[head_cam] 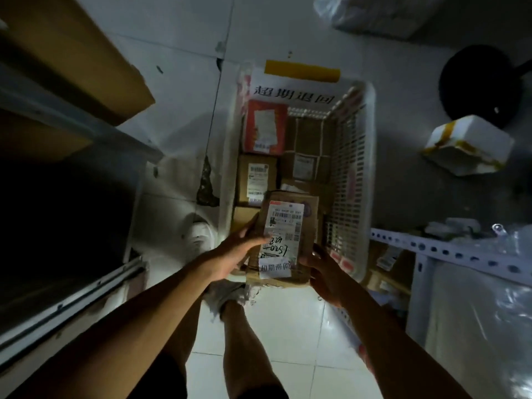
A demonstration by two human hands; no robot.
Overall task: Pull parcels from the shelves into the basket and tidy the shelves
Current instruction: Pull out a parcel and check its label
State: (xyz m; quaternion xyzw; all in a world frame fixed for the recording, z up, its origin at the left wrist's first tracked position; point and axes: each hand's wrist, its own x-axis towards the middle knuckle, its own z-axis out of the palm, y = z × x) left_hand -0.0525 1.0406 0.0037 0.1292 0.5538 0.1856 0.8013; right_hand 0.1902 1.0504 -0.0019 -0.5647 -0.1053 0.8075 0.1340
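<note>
A brown cardboard parcel (288, 234) with a white shipping label and handwritten numbers hangs over the near end of the white plastic basket (349, 168). My left hand (233, 254) grips its left side, thumb on top. My right hand (325, 272) holds its right near corner from below. The basket stands on the tiled floor and holds several parcels: a red-and-white one (264, 126) at the far left, brown boxes (306, 156) beside it and another labelled box (256, 178) below. A paper sign with printed characters (293, 92) is fixed to the basket's far end.
Shelves with brown boxes (72, 53) run along the left. A white perforated metal shelf (449, 249) with plastic-wrapped goods stands on the right. A white foam box with yellow tape (469, 145) and a black round stool (483, 82) sit on the floor beyond. My shoes (198, 234) are near the basket.
</note>
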